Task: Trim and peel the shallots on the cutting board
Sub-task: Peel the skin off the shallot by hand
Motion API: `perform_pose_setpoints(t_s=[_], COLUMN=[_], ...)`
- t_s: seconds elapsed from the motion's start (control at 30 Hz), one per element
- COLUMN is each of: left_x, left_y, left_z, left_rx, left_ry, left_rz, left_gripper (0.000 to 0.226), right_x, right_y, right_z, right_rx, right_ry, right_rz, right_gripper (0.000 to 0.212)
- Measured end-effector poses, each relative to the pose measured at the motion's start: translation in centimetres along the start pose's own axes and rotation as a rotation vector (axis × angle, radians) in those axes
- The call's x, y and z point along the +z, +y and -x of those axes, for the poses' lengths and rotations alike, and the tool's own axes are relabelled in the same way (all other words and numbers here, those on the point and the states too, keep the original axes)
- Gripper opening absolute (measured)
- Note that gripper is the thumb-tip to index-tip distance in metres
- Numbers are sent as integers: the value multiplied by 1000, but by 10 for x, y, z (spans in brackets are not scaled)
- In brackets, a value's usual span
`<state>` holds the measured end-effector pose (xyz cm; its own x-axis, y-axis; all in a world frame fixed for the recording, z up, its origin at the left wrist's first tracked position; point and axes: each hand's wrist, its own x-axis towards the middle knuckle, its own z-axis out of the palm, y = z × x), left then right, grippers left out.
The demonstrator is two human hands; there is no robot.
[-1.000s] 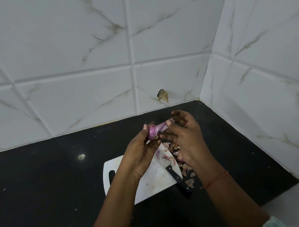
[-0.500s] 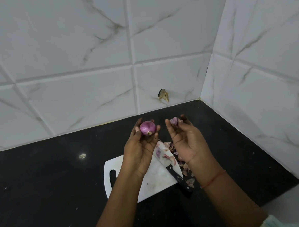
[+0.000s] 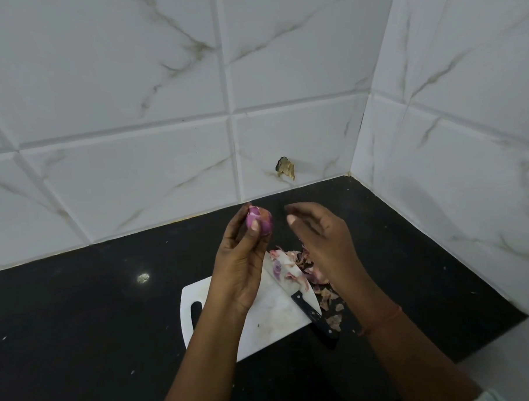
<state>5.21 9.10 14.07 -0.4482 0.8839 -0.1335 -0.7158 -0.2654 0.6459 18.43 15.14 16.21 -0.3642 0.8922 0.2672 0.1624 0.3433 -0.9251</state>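
The cutting board lies nearest on the black surface, with the knife parked across it and peels dropped beside, freeing both hands. Beyond, the left hand pinches 1 shallot aloft for inspection; the right hand hovers relaxed, holding nothing.

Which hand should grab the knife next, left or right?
Right. The right hand holds nothing and hovers above the peels, near the knife, whose handle points to the right side of the cutting board. The left hand is busy gripping the shallot.
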Motion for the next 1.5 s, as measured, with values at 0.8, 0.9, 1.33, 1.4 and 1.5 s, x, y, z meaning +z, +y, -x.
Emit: perform_pose_setpoints(t_s=[0.8, 0.9, 1.33, 1.4, 1.5], left_x=[2, 1, -4, -4, -4], left_y=[5, 7, 9, 9, 9], left_z=[6, 5, 5, 5, 6], left_rx=[258, 260, 312, 321, 328], left_ry=[-50, -61, -66, -54, -59], left_rz=[-391, -341, -457, -487, -540], left_gripper=[44, 44, 45, 44, 43], right_x=[8, 7, 7, 7, 5], right_y=[-7, -9, -7, -6, -7], right_z=[-4, -2, -4, -7, -10], right_rx=[-421, -380, -457, -478, -478], right_ry=[46, -17, -42, -83, -165], right_rz=[232, 125, 326, 456, 536], right_gripper=[9, 14, 11, 12, 11])
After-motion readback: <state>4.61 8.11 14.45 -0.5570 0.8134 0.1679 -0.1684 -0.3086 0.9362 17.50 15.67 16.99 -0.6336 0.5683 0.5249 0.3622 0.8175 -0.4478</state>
